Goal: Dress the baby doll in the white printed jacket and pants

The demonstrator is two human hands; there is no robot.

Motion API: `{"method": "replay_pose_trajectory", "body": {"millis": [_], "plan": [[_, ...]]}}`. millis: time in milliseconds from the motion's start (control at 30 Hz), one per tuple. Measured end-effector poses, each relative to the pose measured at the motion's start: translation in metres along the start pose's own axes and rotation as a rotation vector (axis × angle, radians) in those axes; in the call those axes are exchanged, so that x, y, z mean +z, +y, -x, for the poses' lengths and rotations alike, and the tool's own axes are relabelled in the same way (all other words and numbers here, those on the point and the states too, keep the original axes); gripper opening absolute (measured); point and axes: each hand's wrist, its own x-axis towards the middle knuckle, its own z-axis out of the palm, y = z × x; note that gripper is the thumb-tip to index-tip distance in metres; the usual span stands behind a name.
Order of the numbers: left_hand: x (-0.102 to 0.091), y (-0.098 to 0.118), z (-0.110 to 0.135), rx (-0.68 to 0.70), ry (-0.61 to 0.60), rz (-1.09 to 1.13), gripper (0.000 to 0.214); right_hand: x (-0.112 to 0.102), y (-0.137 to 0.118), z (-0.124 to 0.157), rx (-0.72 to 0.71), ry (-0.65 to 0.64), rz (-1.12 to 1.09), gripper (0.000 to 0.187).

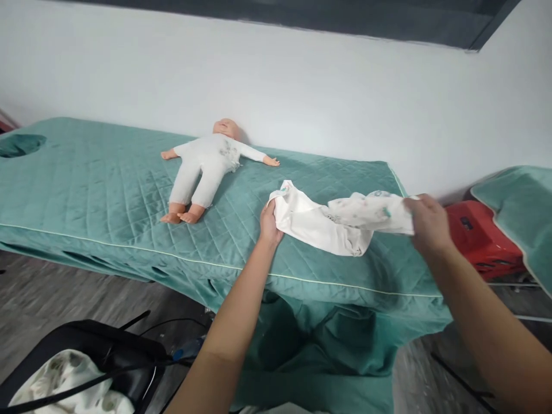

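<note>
A white baby garment [321, 227] with small coloured prints is stretched between my two hands above the green bed; its exact cut cannot be made out in its folds. My left hand [271, 223] grips its left end, fingers partly hidden behind the cloth. At the opposite end my right hand [429, 225], blurred by motion, is closed on a sleeve-like printed part. To the left lies a baby doll [202, 155] on its back, in a white body suit, arms spread and head toward the wall. Neither hand touches the doll.
The quilted green bed [107, 190] runs along a white wall [172, 69]. A red plastic crate [483, 238] stands beyond its right end, near another green cover [535, 201]. At lower left, a black chair [99, 339] holds patterned white cloth [71, 382]; black cables hang nearby.
</note>
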Motion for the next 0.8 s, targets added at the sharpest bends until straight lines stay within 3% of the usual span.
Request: {"method": "replay_pose_trajectory", "body": {"millis": [100,200,300,500,600,700,800], "plan": [[0.0,0.0,0.001,-0.007,-0.017,-0.012,0.033,-0.041,-0.02,-0.011,-0.019,0.205,-0.199,0.016],[0.0,0.0,0.002,-0.006,-0.004,-0.011,0.03,-0.074,-0.033,-0.02,-0.117,0.418,-0.061,0.026],[0.001,0.0,0.004,-0.004,0.005,-0.017,0.028,-0.094,-0.031,-0.023,-0.212,0.483,0.186,0.028],[-0.002,0.003,0.013,0.006,0.016,-0.051,0.029,-0.098,-0.02,-0.022,-0.227,0.338,0.625,0.02],[-0.005,0.009,0.024,0.0,0.008,-0.101,0.031,-0.096,-0.012,-0.033,-0.255,0.391,0.628,0.017],[-0.008,0.014,0.037,0.021,0.007,-0.145,0.035,-0.094,0.014,-0.034,-0.26,0.469,0.578,0.015],[-0.013,0.019,0.049,0.061,-0.007,-0.18,0.038,-0.091,0.054,-0.011,-0.093,0.36,0.555,0.017]]}}
